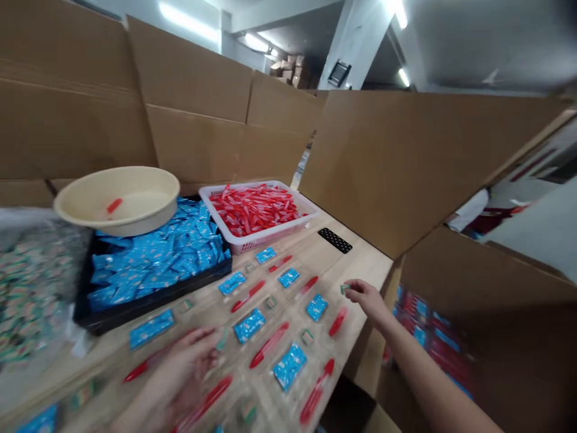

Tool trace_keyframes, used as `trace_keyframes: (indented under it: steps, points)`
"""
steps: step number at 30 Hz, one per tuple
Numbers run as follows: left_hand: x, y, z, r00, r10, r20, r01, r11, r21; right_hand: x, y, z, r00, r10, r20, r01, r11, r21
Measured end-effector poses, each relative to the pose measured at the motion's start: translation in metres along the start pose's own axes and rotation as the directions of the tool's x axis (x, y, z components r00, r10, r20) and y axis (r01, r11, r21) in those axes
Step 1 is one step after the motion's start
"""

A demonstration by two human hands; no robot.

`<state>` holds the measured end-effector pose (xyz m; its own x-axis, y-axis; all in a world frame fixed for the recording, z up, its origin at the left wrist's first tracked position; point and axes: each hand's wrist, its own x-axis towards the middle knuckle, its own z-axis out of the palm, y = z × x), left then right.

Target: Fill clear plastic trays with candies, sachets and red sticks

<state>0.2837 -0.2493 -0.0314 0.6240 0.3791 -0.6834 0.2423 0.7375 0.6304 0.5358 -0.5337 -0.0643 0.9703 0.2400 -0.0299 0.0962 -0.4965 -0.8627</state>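
My left hand [193,367] is blurred by motion over the near left of the table, its fingertips pinching a small square green-edged piece [222,340]. At the right side of the table, my right hand [364,296] pinches another small green piece [344,289] between thumb and fingertips. Between the hands lie rows of flat clear packs, with blue packets [249,325], red pen-shaped pieces [269,345] and small green-edged squares [307,337] showing. A red pen-shaped piece [338,321] and a blue packet [317,307] lie nearest my right hand.
Behind stand a pink-white basket [238,245] of red pieces and a black tray [157,308] of blue packets, with a cream basin [117,226] resting over it. A plastic bag [33,288] of small squares lies left. Cardboard walls [360,162] surround the table; a box holding red-and-blue packs [424,331] stands right.
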Motion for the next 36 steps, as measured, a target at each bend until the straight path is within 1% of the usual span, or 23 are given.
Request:
trace_keyframes:
  steps: [1,3,6,8,11,14,18,20,23,27,29,32,33,34,36]
  points:
    - [0.006,-0.015,0.019,0.996,-0.03,0.08,0.029,0.999,0.015,0.006,0.009,-0.008,1.0,0.023,0.003,-0.023,1.0,-0.016]
    - [0.018,-0.042,0.055,0.977,-0.07,0.202,0.056,0.996,0.071,0.017,0.022,-0.014,0.999,0.046,0.024,-0.046,0.998,-0.038]
    - [0.035,-0.07,0.097,0.948,-0.111,0.298,0.074,0.988,0.135,0.038,0.033,-0.007,0.996,0.053,0.073,-0.046,0.995,-0.092]
    - [0.046,-0.08,0.117,0.934,-0.122,0.336,0.076,0.986,0.149,0.051,0.037,-0.001,0.994,0.036,0.106,-0.021,0.99,-0.139]
    - [0.062,-0.087,0.135,0.922,-0.113,0.37,0.062,0.987,0.146,0.065,0.04,0.007,0.988,0.005,0.154,0.029,0.977,-0.213]
    - [0.076,-0.089,0.148,0.919,-0.101,0.38,0.056,0.99,0.128,0.069,0.041,0.012,0.98,-0.014,0.197,0.071,0.956,-0.286]
    - [0.091,-0.091,0.162,0.927,-0.101,0.361,0.069,0.992,0.102,0.064,0.038,0.016,0.969,-0.045,0.244,0.137,0.918,-0.372]
    - [0.097,-0.091,0.169,0.933,-0.093,0.347,0.066,0.994,0.09,0.06,0.036,0.019,0.965,-0.073,0.251,0.176,0.891,-0.418]
    - [0.105,-0.092,0.176,0.931,-0.082,0.354,0.059,0.995,0.075,0.053,0.033,0.024,0.962,-0.123,0.243,0.228,0.85,-0.475]
    - [0.111,-0.092,0.179,0.926,-0.086,0.367,0.066,0.996,0.066,0.046,0.038,0.03,0.952,-0.234,0.199,0.306,0.79,-0.532]
    - [0.111,-0.092,0.179,0.93,-0.093,0.355,0.074,0.995,0.067,0.044,0.043,0.031,0.945,-0.296,0.137,0.32,0.767,-0.556]
    - [0.11,-0.089,0.178,0.929,-0.102,0.355,0.084,0.994,0.065,0.041,0.052,0.029,0.933,-0.358,0.026,0.308,0.764,-0.566]
    - [0.109,-0.088,0.178,0.926,-0.1,0.363,0.084,0.995,0.061,0.039,0.054,0.028,0.926,-0.378,0.024,0.323,0.756,-0.569]
    - [0.109,-0.087,0.178,0.923,-0.096,0.374,0.081,0.995,0.055,0.038,0.055,0.027,0.917,-0.396,0.046,0.348,0.741,-0.575]
    - [0.107,-0.086,0.178,0.915,-0.089,0.393,0.076,0.996,0.048,0.033,0.056,0.026,0.901,-0.417,0.12,0.401,0.695,-0.597]
